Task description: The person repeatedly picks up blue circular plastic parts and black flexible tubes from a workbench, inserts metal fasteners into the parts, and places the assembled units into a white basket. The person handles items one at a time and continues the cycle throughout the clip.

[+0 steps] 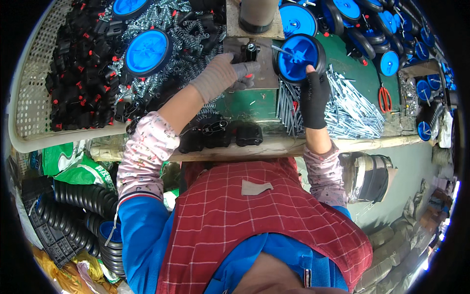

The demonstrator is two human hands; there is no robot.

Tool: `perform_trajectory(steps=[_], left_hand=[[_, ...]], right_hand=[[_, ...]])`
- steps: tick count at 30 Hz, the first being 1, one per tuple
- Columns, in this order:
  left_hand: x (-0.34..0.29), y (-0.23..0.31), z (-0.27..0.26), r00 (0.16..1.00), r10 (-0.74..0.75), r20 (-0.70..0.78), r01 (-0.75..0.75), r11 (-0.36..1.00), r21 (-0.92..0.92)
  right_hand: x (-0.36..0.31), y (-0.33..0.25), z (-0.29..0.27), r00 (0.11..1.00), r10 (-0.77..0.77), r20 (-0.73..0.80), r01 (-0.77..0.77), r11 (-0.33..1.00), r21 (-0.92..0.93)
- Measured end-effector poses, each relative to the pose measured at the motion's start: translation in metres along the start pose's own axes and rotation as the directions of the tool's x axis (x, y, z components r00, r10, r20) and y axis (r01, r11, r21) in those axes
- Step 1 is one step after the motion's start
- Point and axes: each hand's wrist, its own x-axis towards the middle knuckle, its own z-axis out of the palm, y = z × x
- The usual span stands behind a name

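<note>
My right hand [314, 93], in a black glove with bare fingertips, grips the rim of a blue wheel with a black tyre [297, 58]. A thin metal pin [280, 50] sticks out from the wheel's left side. My left hand [223, 73], in a grey glove, has its fingers closed round a small black plastic bracket [251, 51] on the metal plate [267, 73] of a press. A bit of red shows between those fingers, which hide the bracket's lower part. The press's round ram [258, 14] stands just beyond the bracket.
A white perforated crate [34, 93] at left holds black brackets with red tabs, springs [191, 36] and blue wheels. Loose metal pins [350, 108] lie right of my right hand, near orange-handled scissors [384, 99]. Black parts [248, 134] line the table's front edge [264, 148].
</note>
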Motion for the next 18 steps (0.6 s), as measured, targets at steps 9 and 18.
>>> perform_trajectory(steps=[9, 18], left_hand=[[-0.001, 0.012, 0.009, 0.998, -0.054, 0.018, 0.055, 0.992, -0.109], [0.001, 0.007, 0.005, 0.999, -0.003, 0.048, 0.007, 0.995, -0.098]], right_hand=[[-0.014, -0.011, 0.025, 0.993, -0.115, -0.007, 0.113, 0.980, -0.165], [-0.014, -0.014, 0.042, 0.995, -0.011, 0.099, 0.028, 0.986, -0.164]])
